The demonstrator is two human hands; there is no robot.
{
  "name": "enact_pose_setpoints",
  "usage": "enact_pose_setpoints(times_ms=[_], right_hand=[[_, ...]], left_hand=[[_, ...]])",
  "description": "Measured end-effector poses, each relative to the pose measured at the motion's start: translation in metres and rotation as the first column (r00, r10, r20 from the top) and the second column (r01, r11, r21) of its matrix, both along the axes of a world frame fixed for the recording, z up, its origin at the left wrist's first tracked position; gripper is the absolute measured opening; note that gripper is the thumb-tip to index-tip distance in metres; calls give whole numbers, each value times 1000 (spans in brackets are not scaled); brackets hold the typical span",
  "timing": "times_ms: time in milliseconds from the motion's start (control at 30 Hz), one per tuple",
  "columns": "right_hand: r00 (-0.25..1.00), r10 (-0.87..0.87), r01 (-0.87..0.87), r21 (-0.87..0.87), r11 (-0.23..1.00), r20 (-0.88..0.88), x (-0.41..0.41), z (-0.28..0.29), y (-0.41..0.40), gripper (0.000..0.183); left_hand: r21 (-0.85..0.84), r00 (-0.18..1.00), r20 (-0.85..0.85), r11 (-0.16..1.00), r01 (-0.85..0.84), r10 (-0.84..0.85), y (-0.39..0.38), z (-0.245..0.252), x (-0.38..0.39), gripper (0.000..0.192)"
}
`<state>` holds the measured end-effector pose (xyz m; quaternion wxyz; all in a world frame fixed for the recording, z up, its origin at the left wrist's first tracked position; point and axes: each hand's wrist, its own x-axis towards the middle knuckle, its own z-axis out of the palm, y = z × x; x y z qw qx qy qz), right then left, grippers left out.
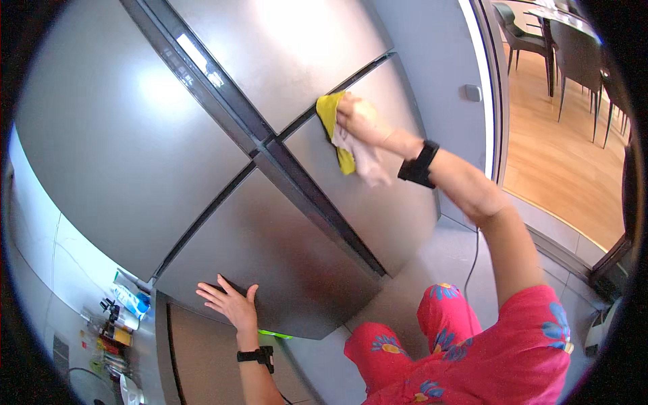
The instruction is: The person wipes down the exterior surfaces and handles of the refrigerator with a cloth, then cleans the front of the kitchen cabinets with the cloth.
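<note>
A grey four-door refrigerator (136, 136) fills the view before me. My right hand (362, 119) grips a cloth (331, 114) with a yellow-green side and a pale pink side. The cloth lies against the dark gap between the upper and lower right doors (354, 217), and part of it hangs down over the lower one. My left hand (235, 306) is spread, fingers apart, at the outer edge of the lower left door (268, 243). Nothing is held in it. Black straps circle both my wrists.
On the left, a countertop (144, 349) carries a blue-and-white packet (130, 299) and several bottles and jars (114, 334). A bright green item (275, 334) shows under the lower left door. At right, a doorway opens onto a wooden floor (547, 167) with dining chairs (526, 40). A cable (474, 258) hangs beside my legs.
</note>
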<state>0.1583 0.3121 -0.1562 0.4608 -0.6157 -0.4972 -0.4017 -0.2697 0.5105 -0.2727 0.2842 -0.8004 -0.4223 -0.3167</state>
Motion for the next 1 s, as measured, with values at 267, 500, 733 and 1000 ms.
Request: enact_pose_setpoints(times_ms=[267, 500, 733, 1000], right_hand=[[957, -291, 273, -311, 910, -13, 20, 150, -38, 26], [821, -449, 399, 207, 893, 354, -2, 133, 3, 20], [969, -245, 205, 532, 821, 6, 45, 118, 34, 13], [984, -178, 160, 374, 913, 14, 3, 58, 41, 11]], left_hand=[[-12, 1000, -2, 1000, -25, 25, 1, -1, -3, 103], [-24, 999, -15, 999, -38, 37, 6, -3, -5, 105], [22, 1000, -5, 1000, -17, 17, 13, -11, 6, 106], [33, 1000, -15, 999, -1, 1, 11, -9, -3, 107]])
